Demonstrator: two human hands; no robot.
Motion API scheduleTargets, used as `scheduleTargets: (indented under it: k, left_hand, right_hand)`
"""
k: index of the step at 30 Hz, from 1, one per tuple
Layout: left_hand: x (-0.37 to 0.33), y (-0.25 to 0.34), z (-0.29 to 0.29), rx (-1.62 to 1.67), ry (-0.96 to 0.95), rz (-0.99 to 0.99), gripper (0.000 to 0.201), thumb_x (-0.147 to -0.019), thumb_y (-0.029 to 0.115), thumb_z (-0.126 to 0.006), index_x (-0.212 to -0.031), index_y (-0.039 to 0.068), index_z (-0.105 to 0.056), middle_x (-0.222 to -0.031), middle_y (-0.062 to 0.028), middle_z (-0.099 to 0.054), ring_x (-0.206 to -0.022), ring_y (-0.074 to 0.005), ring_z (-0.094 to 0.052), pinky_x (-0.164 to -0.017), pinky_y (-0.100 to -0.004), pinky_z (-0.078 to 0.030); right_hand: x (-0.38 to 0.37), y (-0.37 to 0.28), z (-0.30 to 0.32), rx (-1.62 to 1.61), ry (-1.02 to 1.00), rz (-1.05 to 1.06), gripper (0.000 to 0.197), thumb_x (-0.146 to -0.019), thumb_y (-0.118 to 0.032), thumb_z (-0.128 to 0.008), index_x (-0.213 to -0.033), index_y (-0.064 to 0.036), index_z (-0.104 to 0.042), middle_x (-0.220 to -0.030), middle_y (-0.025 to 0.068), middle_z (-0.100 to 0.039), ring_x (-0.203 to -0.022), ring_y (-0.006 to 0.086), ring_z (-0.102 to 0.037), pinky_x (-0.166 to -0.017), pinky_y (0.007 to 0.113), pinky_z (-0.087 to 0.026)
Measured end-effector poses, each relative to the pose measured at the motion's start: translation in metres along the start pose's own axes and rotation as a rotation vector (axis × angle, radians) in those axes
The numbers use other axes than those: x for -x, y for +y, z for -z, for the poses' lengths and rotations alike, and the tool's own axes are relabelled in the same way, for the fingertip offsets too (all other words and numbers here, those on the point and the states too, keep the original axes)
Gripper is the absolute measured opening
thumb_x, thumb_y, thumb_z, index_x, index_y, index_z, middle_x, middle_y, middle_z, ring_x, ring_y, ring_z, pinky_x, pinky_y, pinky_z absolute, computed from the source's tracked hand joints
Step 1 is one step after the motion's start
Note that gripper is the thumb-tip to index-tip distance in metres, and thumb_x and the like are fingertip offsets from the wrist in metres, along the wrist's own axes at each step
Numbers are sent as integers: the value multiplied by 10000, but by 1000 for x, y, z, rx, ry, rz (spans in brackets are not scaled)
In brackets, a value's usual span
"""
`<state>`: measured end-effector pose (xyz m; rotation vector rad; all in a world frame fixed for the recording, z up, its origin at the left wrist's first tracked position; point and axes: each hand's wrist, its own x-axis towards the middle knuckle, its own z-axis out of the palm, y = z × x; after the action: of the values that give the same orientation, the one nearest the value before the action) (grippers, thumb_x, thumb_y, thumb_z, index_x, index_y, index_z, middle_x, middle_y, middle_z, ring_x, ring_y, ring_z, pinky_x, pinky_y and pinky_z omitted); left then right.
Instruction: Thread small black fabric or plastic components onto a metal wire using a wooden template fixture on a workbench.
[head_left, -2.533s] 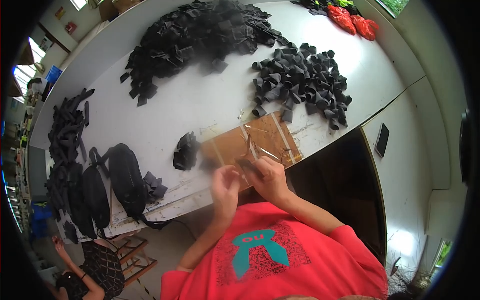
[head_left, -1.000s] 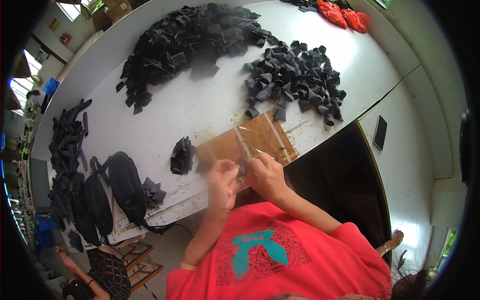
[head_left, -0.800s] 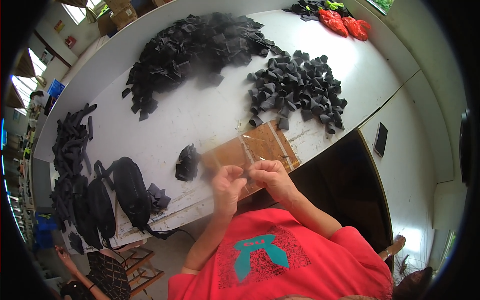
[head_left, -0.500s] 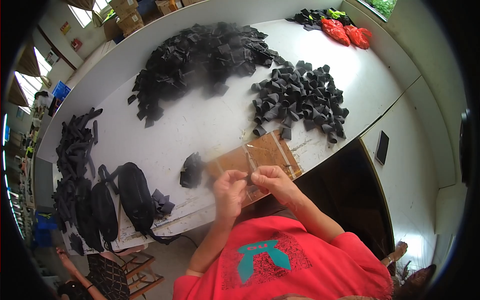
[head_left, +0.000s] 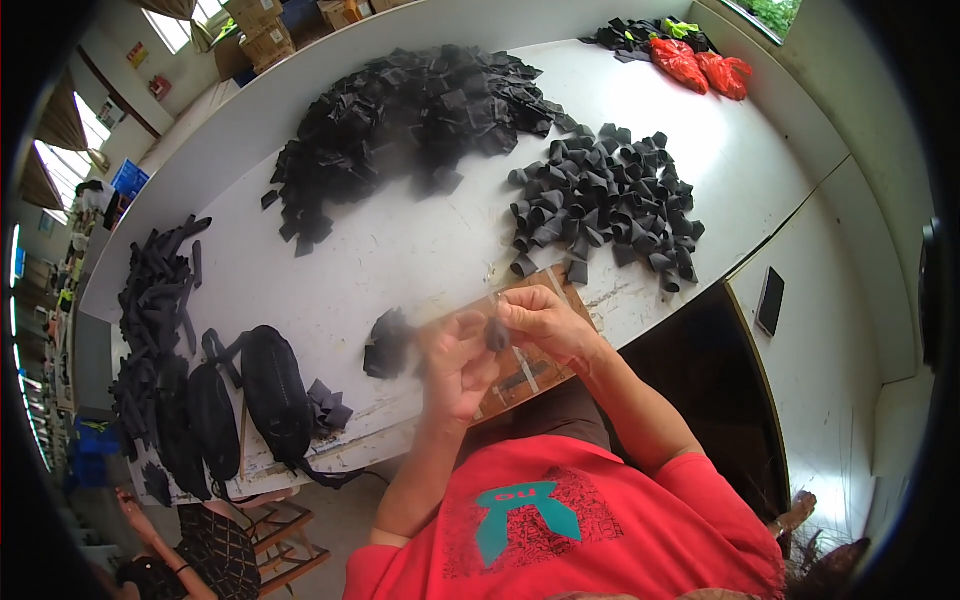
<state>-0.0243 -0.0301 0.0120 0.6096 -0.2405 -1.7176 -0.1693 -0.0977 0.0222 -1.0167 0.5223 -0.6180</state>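
Dark fabric piece [head_left: 497, 337]: centre of frame, pinched narrowly by right hand [head_left: 545, 322]. Left hand [head_left: 460, 365] just beside, fingers curled, blurred; cannot tell if gripping. Step, as judged: fingertip shaping. Next move probably calls for a light, steady pinch. Brown board [head_left: 495, 402] below, partly screened by both hands. Curled pieces [head_left: 605, 205] heaped upper right; small dark stack [head_left: 387, 343] left of hands.

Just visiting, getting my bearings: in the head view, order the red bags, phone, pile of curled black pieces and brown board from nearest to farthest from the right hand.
From the right hand:
1. Brown board: beneath it.
2. Curled black pieces: ahead, slightly right.
3. Phone: off right.
4. Red bags: far back, right.
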Motion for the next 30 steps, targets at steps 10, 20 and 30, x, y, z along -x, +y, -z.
scheduleTargets:
  k: [10, 20, 30]
  left_hand:
    - [0, -2, -5, -230, -44, -192, 250, -778, -5, -515, -1021, 13, -459, -786, -50, -549, -507, -39, -414, -417, -153, -303]
    - [2, 15, -29, -1387, -133, -802, 159, -811, 3, -544, -966, -17, -567, -912, -81, -575, -853, -118, -523, -781, -240, -412]
    - [0, 9, -9, -344, -88, -544, 121, -825, 31, -532, -933, 5, -580, -911, -126, -593, -850, -210, -556, -824, -334, -422]
  right_hand:
    - [-5, 6, 9, 71, -87, 50, 297, -860, -304, -538, -681, -67, -532, -553, -52, -432, -518, 32, -352, -466, 189, -267]
    - [20, -4, -3, 821, 458, 559, 200, -782, -184, -606, -859, -5, -560, -775, 90, -527, -681, 197, -537, -557, 284, -420]
    - [24, -17, -36, 967, 434, 591, 232, -647, -133, -693, -825, -31, -584, -746, 89, -533, -642, 238, -565, -547, 317, -461]
